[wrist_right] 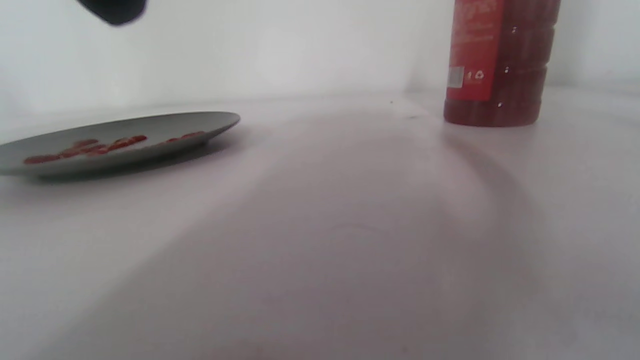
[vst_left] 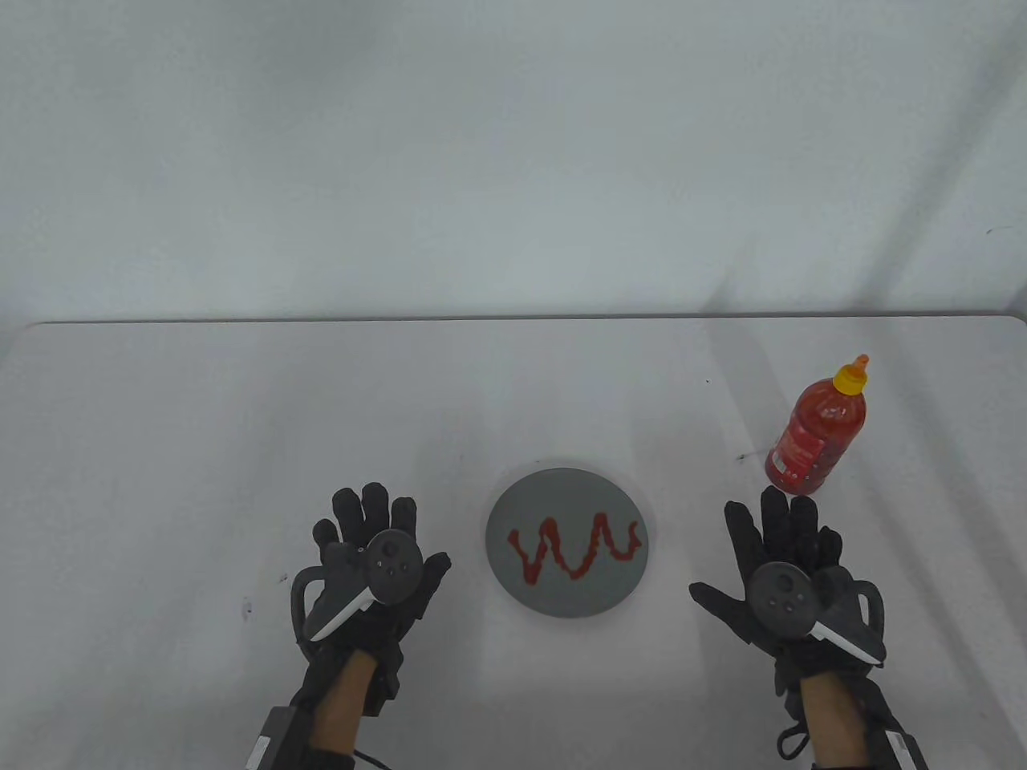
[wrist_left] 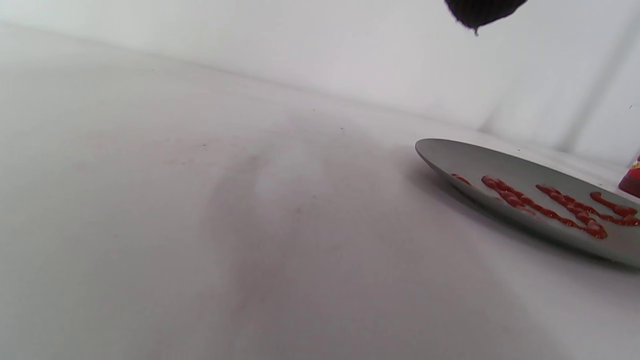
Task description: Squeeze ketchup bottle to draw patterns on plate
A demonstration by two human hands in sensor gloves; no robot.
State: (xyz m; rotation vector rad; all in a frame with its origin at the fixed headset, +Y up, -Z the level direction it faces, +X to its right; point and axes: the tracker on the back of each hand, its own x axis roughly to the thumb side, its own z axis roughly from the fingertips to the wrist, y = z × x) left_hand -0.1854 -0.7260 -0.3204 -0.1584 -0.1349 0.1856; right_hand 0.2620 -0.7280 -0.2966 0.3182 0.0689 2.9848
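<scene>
Ketchup bottle [vst_left: 818, 425] upright on the table [vst_left: 200, 417], far right, nothing holding it. Plate [vst_left: 521, 501] near centre carries a red zigzag [vst_left: 574, 547]. Left hand [vst_left: 373, 569] and right hand [vst_left: 790, 581] lie flat either side, fingers spread, holding nothing.

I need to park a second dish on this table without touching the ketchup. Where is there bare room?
The widest bare patch is the far table, beyond the left hand and plate, left of the ketchup bottle. A narrower strip lies between plate and right hand. It is tightest at the right, where the right hand's fingertips nearly reach the bottle.
</scene>
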